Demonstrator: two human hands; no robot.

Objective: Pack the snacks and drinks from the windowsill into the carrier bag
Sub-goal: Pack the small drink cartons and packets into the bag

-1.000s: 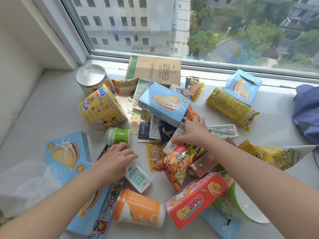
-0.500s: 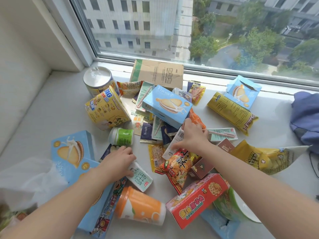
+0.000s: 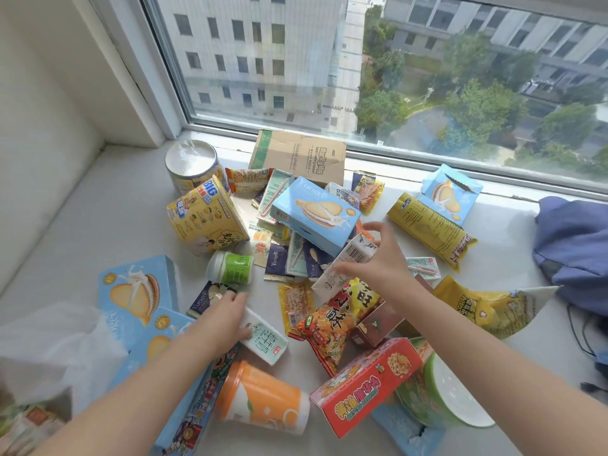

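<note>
Head view: your right hand [image 3: 385, 264] is closed on a white barcode carton [image 3: 345, 264], thumb under its lower edge and fingers spread over its top end. The carton is tilted, its upper corner against the light-blue biscuit box [image 3: 316, 215] that tops the central heap, its lower end over the orange-red snack bag [image 3: 335, 320]. Your left hand [image 3: 227, 315] lies over the upper end of a white-and-green milk carton [image 3: 266, 343] that is flat on the windowsill [image 3: 98, 209]; the thumb presses the carton's face and the fingers curl round its far edge, fingertips touching a dark Yuogee packet [image 3: 205, 296]. The white carrier bag [image 3: 56, 350] sits at lower left, just beside your left forearm, against two light-blue boxes [image 3: 138, 291]. A green-and-white bottle [image 3: 230, 268] lies on its side just beyond the left hand. Behind it a yellow BIG box [image 3: 204, 218] leans on a foil-topped can [image 3: 192, 166]. Near edge: an orange cup [image 3: 263, 399] on its side, a red box [image 3: 365, 383] and a green bowl [image 3: 441, 399]. Right of the heap: a long yellow packet [image 3: 431, 228], an opened blue box [image 3: 450, 195], a yellow bag [image 3: 487, 307], and blue cloth [image 3: 575, 251] at the far right. A brown cardboard box [image 3: 299, 156] stands against the window frame.
</note>
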